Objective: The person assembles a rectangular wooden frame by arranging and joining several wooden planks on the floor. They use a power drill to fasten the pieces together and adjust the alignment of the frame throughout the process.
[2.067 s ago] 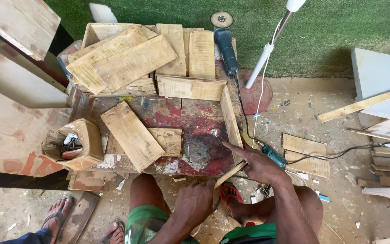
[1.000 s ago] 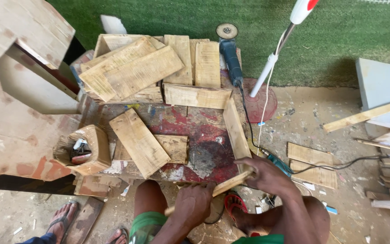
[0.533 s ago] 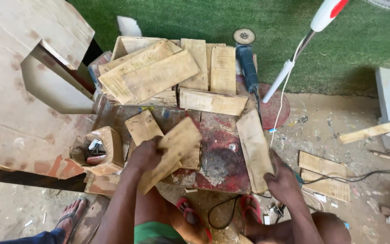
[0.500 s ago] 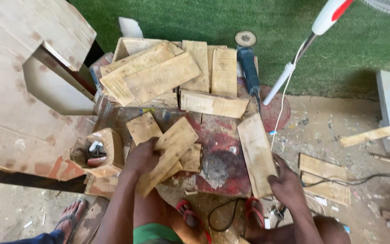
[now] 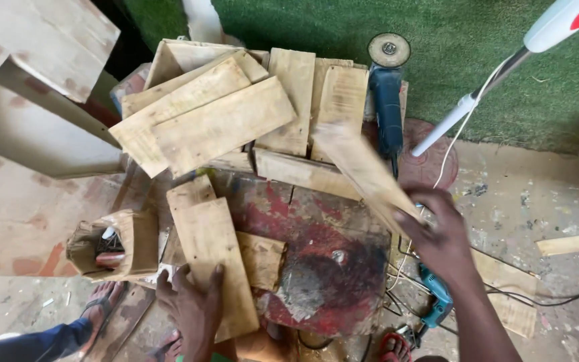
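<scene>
On the red, paint-worn workbench [image 5: 316,234] lies a flat board [image 5: 212,258], and the left hand [image 5: 192,305] rests on its near end, fingers spread and pressed flat on the wood rather than wrapped around it. Just right of that board a smaller wood piece [image 5: 263,258] lies on the bench. Over the right edge of the bench the right hand [image 5: 440,234] is closed around the lower end of a long plank [image 5: 363,174], which tilts up and away toward the stacked boards [image 5: 216,114] at the far side; the plank is blurred. Beyond it an angle grinder [image 5: 388,100] lies beside the stack. At the bench's left edge stands a small wooden box [image 5: 129,245] with odds and ends inside.
</scene>
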